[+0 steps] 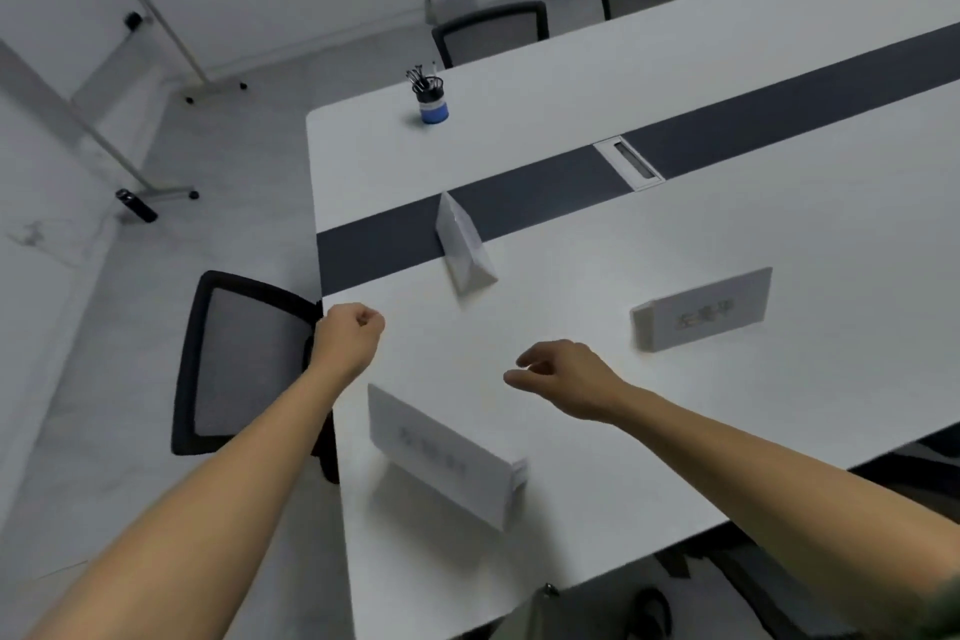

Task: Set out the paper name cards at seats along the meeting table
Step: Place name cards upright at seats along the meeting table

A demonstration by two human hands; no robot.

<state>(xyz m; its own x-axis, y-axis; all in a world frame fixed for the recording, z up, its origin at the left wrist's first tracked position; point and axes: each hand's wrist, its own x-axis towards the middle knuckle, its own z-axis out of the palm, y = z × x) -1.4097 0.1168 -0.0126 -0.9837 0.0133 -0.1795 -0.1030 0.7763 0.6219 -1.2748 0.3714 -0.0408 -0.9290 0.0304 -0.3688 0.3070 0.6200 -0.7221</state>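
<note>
Three folded paper name cards stand on the white meeting table (pixel 779 234). One name card (pixel 441 457) stands near the front edge, below and between my hands. A second name card (pixel 706 312) stands to the right of my right hand. The third name card (pixel 465 244) sits at the edge of the dark centre strip, turned end-on. My left hand (pixel 350 333) is curled into a fist over the table's left corner and holds nothing. My right hand (pixel 561 374) hovers above the table with fingers loosely curled, empty.
A black mesh chair (pixel 239 359) stands at the table's left end. More chairs (pixel 493 31) line the far side. A blue pen cup (pixel 431 99) sits near the far corner. A cable hatch (pixel 631 164) lies in the dark strip (pixel 779 109). Whiteboard stands (pixel 156 192) are on the floor at the left.
</note>
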